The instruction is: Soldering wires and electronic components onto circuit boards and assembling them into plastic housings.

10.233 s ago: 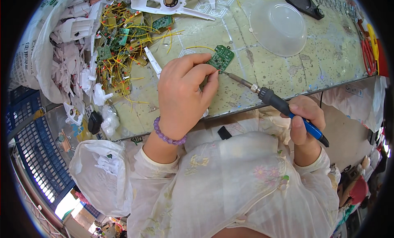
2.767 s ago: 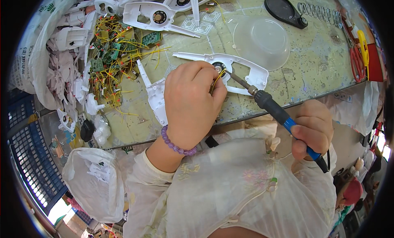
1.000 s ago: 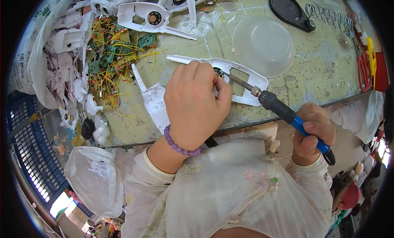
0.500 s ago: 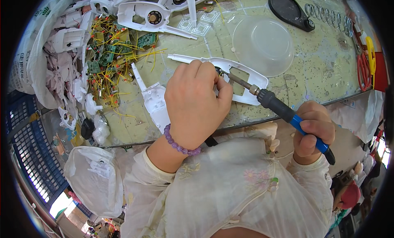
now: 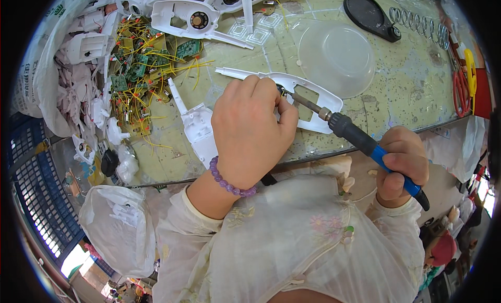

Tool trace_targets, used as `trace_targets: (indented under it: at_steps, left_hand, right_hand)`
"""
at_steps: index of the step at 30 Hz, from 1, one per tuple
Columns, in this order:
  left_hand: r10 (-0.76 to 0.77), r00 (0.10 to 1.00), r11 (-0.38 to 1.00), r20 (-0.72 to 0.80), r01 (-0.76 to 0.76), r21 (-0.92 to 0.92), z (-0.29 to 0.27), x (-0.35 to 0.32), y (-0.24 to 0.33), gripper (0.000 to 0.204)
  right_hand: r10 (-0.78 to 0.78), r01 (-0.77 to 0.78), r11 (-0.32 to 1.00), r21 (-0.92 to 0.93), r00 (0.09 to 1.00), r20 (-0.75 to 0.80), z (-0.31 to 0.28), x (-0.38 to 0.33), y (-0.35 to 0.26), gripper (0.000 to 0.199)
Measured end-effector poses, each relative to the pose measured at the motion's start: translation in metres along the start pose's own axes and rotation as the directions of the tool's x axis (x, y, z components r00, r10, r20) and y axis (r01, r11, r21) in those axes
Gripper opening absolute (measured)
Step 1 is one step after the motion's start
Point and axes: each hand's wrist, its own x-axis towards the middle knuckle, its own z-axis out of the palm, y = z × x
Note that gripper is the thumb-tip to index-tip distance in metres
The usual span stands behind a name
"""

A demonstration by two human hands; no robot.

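A soldering iron (image 5: 357,139) with a blue and black handle is gripped in my right hand (image 5: 403,164), fingers wrapped round it. Its metal tip slants up and left to a small dark round part (image 5: 280,90) in a white plastic shell (image 5: 329,101) lying on the table. My left hand (image 5: 253,123), with a purple bead bracelet at the wrist, is closed over the shell's middle. Thumb and fingers pinch beside the iron's tip, and what they hold is hidden. Another white casing (image 5: 201,131) lies just left of that hand, partly covered by it.
Green circuit boards with yellow wires (image 5: 138,68) are heaped at the left. More white shells (image 5: 182,18) lie at the back. A translucent bowl (image 5: 336,60), a black paddle-shaped piece (image 5: 368,16), a coil-spring holder (image 5: 417,24) and red-handled scissors (image 5: 460,91) occupy the right.
The whole view has shifted slightly. Both hands, the soldering iron and the white shell keep nearly the same places relative to each other.
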Motion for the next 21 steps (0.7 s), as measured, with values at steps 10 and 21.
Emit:
trace_targets:
  at_steps: [10, 21]
  left_hand:
    - [-0.009, 1.0, 1.0, -0.001, 0.009, -0.029, -0.001, -0.001, 0.0, 0.013]
    - [-0.052, 0.999, 0.994, -0.016, 0.05, -0.092, -0.004, -0.006, -0.003, 0.01]
  right_hand:
    - [-0.053, 0.056, 0.998, -0.04, 0.997, 0.059, -0.005, 0.018, -0.005, 0.019]
    - [0.051, -0.032, 0.987, -0.156, 0.992, 0.114, -0.001, 0.048, -0.018, 0.013]
